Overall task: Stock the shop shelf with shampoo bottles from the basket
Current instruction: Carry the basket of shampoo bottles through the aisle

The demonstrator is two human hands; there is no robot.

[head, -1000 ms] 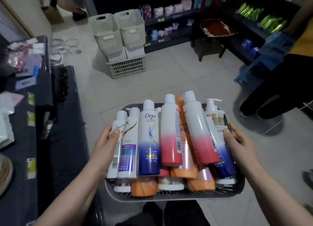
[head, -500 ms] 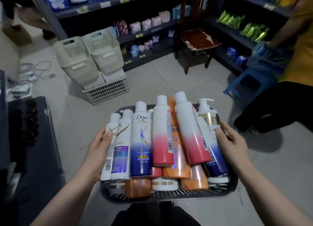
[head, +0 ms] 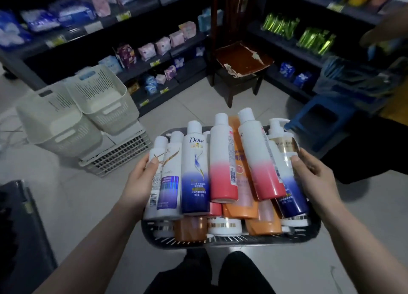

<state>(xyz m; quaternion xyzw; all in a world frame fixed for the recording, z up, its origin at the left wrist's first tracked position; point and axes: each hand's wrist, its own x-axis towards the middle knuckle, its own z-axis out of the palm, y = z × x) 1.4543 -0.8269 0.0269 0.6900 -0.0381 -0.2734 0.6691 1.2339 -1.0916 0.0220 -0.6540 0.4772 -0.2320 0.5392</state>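
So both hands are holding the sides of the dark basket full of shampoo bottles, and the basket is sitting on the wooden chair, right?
Not quite. The left hand and right hand do hold the sides of the dark basket full of shampoo bottles, but it is not on the wooden chair; it is carried above the floor. The head view shows this.

Left hand point(head: 141, 180) and right hand point(head: 314, 179) outstretched, clasped around the basket point(head: 220, 243) sides.

Dim shop light; wide-angle edge bending; motion blur upper right.
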